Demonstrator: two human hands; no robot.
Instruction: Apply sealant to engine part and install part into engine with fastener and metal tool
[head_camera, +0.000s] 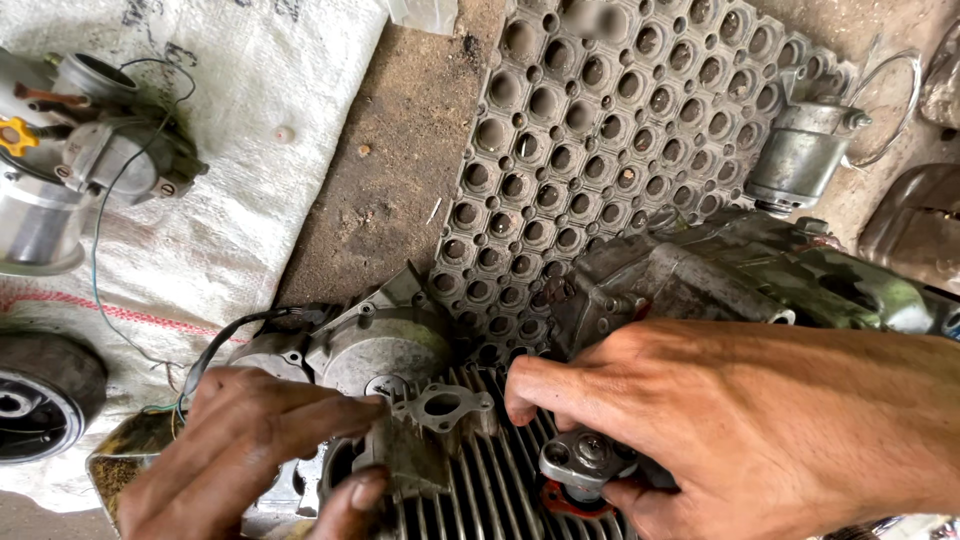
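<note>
We see dirt floor (400, 170); on it white woven sack (250, 200), black perforated rubber mat (600, 130), finned engine (500, 480).

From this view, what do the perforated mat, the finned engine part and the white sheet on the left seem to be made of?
Perforated mat: probably black rubber, matte and dusty, moulded in round holes.
Finned engine part: probably cast aluminium, dull grey and grimy, with thin parallel cooling fins.
White sheet: looks like woven plastic sacking, with a fine weave and wrinkles.

The finned engine block (500, 480) lies at six o'clock on the holed mat (600, 130) — its crankcase (720, 275) at three. A carburettor (120, 150) lies on the sack (250, 150) at ten o'clock — a starter motor (800, 150) at two.
</note>
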